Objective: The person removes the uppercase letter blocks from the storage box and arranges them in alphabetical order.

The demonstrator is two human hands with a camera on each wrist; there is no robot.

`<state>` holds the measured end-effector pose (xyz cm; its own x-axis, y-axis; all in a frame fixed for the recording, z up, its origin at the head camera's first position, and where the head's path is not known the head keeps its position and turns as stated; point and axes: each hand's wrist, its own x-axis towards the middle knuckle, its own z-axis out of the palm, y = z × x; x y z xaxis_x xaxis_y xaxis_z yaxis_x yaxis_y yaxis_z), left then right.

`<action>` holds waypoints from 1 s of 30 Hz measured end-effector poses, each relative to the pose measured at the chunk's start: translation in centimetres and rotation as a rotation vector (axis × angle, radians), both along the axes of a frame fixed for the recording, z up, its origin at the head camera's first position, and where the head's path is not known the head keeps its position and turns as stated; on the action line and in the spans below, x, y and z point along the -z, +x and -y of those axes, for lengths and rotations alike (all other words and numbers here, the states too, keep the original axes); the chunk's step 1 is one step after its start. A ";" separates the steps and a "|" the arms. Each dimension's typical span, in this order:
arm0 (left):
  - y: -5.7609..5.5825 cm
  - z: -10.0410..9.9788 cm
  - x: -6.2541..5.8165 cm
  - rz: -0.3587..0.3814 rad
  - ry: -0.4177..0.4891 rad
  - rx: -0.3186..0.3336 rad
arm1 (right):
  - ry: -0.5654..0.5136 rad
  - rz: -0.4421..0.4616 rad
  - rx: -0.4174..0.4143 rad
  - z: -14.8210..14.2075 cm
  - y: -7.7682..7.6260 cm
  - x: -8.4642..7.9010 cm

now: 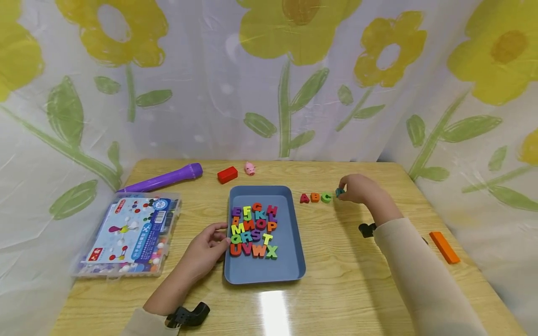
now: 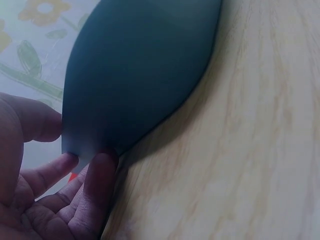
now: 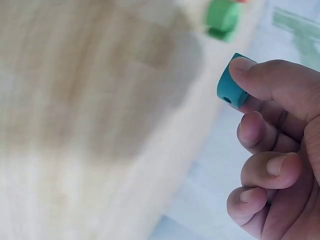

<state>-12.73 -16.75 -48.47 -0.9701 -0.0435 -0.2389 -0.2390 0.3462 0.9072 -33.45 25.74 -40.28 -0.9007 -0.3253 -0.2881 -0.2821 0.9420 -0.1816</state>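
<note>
My right hand (image 1: 358,189) pinches a teal letter block (image 3: 232,82) between thumb and index finger, at the right end of a row on the table. That row holds a red A (image 1: 304,198), an orange B (image 1: 315,197) and a green C (image 1: 326,197). A blue-grey tray (image 1: 290,273) lies in the middle, with several colourful letters, E to X among them, in its left part. At its left wall, my left hand (image 1: 206,249) grips the edge; the left wrist view shows thumb and fingers on either side of the tray wall.
A clear plastic case (image 1: 130,233) with a printed label lies at left, a purple toy microphone (image 1: 164,177) behind it. Toward the back are a red block (image 1: 227,175) and a pink pig figure (image 1: 250,168). An orange bar (image 1: 444,247) lies near the right edge.
</note>
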 end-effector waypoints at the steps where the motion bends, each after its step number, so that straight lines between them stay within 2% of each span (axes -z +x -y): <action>1: 0.0 0.0 0.0 -0.001 0.000 0.001 | 0.001 0.007 0.007 -0.3 0.1 0.4; 9: 0.2 0.2 -0.1 -0.003 0.001 0.003 | -0.031 0.012 0.009 -0.3 0.2 2.2; 20: 0.1 0.1 0.0 0.002 0.024 -0.003 | -0.010 0.048 0.029 0.3 0.4 2.6; 24: 0.1 0.1 0.0 0.002 0.028 0.001 | 0.023 0.043 0.035 0.9 0.8 1.6; 28: 0.0 0.1 0.1 -0.007 0.018 0.009 | 0.034 -0.007 0.022 3.4 1.6 -1.0; 30: 0.0 0.2 0.2 -0.010 0.011 0.009 | 0.010 -0.042 -0.020 5.6 2.2 -2.4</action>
<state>-12.77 -16.91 -48.63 -0.9728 -0.0323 -0.2295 -0.2267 0.3385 0.9132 -31.30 20.17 -37.87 -0.9053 -0.3407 -0.2538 -0.3082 0.9378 -0.1595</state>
